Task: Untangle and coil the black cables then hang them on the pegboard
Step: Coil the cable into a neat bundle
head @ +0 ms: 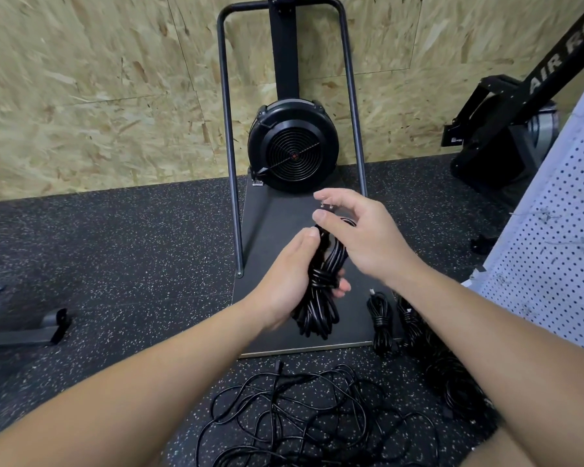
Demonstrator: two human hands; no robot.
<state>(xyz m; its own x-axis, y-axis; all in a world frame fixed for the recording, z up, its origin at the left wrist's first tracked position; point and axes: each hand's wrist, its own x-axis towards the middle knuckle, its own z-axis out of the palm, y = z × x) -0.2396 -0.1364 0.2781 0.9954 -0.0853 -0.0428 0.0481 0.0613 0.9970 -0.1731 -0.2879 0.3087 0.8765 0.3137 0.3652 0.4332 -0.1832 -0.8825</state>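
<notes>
My left hand (289, 281) grips a coiled black cable (321, 298) around its middle, where a few turns are wrapped crosswise. My right hand (358, 234) pinches the cable's plug end (327, 207) between thumb and fingers above the coil. A loose tangle of black cables (304, 416) lies on the speckled floor below my arms. Two wrapped coils lie to the right: one (380, 318) on the platform's corner, another (415, 325) partly hidden by my right forearm. The white pegboard (553, 264) leans at the right edge.
A black fan machine (292, 148) with a tubular frame stands on a dark platform (277, 224) against the chipboard wall. A black air rower (506, 129) is at the right. A grey bracket (27, 328) lies on the floor at left.
</notes>
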